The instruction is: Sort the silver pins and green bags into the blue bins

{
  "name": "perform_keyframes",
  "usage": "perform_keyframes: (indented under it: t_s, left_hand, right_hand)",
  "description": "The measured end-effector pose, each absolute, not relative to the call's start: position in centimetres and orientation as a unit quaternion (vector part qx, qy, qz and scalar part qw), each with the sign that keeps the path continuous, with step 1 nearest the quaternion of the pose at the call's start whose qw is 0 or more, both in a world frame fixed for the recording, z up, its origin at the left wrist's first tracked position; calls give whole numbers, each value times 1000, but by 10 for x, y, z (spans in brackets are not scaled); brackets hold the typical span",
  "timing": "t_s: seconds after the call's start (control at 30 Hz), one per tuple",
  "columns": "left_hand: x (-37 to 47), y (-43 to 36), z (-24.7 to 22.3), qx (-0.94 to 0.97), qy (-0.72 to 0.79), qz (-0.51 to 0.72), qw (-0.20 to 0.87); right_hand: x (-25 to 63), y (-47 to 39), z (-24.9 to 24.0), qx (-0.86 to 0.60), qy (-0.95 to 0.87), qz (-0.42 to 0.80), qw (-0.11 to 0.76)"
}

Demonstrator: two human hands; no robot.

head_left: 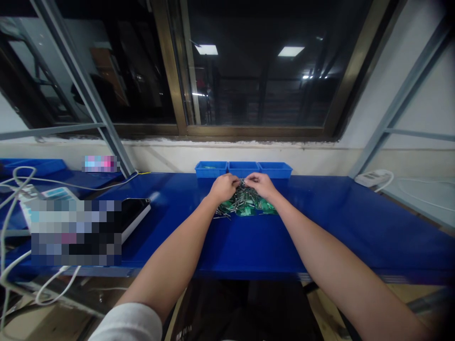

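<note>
A loose pile of thin metal pins and green pieces (245, 203) lies on the blue table (234, 248) in front of me. Over the far side of this pile, my left hand (225, 187) has its fingers bent and pressed together. Close by on the right, my right hand (261, 184) is pinched in the same way, its fingertips almost meeting the left ones. Small silvery bits show between the two sets of fingertips, too small to make out. Just beyond the hands stand three joined blue bins (243, 169); the left one has something green in it.
A dark device with a pale edge (137, 220) lies on the left, partly blurred out, with white cables (7, 246) around it. A power strip (372, 178) sits at the back right. Grey metal posts (117, 151) rise on both sides before the window.
</note>
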State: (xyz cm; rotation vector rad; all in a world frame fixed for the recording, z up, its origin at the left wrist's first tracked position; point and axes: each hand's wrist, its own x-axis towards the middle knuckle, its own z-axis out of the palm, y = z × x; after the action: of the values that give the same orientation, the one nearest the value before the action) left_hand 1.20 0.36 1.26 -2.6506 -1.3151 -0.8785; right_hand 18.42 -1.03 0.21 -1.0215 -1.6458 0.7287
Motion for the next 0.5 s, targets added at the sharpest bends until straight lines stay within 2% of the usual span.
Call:
perform_keyframes:
  t_s: [0.5]
  left_hand:
    - [15,-1,15,-865,-407,-294,-1]
  right_hand:
    - [193,-8,1,-443,-627,341,542]
